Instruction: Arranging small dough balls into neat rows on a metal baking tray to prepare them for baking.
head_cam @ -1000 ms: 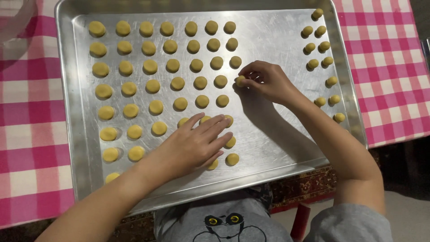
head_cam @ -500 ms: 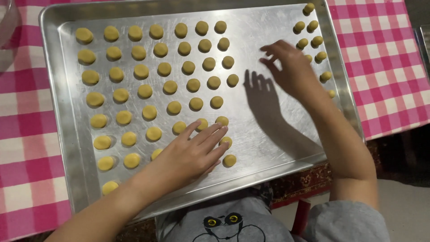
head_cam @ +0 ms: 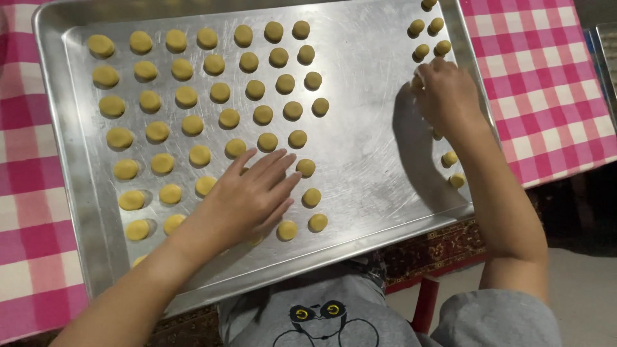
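Head view, looking straight down. A large metal baking tray (head_cam: 360, 160) lies on a pink-and-white checked tablecloth (head_cam: 546, 71) and carries many small round yellow dough pieces (head_cam: 220, 92). The left hand (head_cam: 247, 196) lies palm down on the tray with its fingers spread and extended flat; it pinches nothing. It rests over the near end of the main block of pieces: one piece (head_cam: 306, 168) sits just beyond the fingertips, another (head_cam: 312, 196) just off the side of the hand, and two more (head_cam: 287, 230) lie just beside it toward the tray's near rim. Some pieces appear to be partly covered by the palm, though this cannot be confirmed from above. The rest of the block runs in slanting rows away from that hand toward the far left corner of the tray. The right hand (head_cam: 447, 96) is at the right edge of the tray, knuckles up, fingers curled downward and drawn together over a smaller group of pieces. Whether the fingertips actually pinch a piece cannot be told, since the back of the hand hides them. Loose pieces (head_cam: 429, 38) lie just beyond that hand at the far right corner, and two more (head_cam: 450, 157) lie beside the forearm on the near side. A broad bare strip of tray separates the two hands. Below the tray, the person's grey printed shirt (head_cam: 328, 315) shows.
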